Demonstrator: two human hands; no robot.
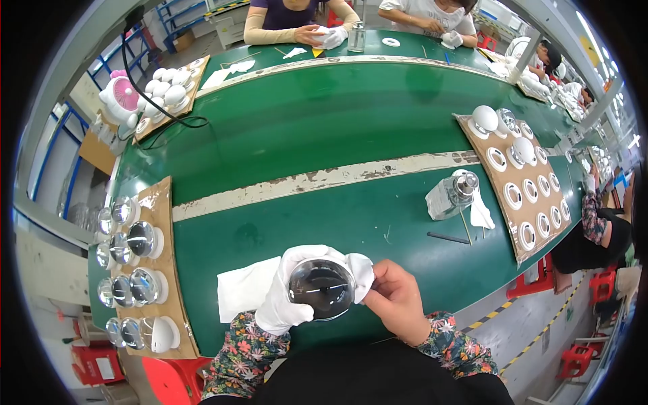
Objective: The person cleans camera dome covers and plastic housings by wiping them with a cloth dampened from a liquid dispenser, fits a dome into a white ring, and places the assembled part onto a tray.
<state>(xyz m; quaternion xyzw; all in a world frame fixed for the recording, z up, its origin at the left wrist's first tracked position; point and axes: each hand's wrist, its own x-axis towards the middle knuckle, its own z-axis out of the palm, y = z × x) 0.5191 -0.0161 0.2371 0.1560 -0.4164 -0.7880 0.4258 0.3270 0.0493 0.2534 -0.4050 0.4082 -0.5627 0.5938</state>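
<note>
My left hand (pixel 275 305), in a white glove, is wrapped round a glossy clear dome (pixel 322 289) with a dark-looking inside, held just above the table's near edge. Bare and pinched closed, my right hand (pixel 399 298) grips a small white wiping cloth (pixel 362 271) against the dome's right side. A folded white cloth (pixel 236 291) lies flat on the green table beside my left hand. The underside of the dome is hidden.
At left, a cardboard sheet (pixel 158 192) bears several clear domes on white bases. A glass pump bottle (pixel 451 197) and dark stick (pixel 448 238) lie right of centre. Another cardboard (pixel 507 226) carries white rings (pixel 512 194). Co-workers sit across the table; a fan (pixel 123 94) stands far left.
</note>
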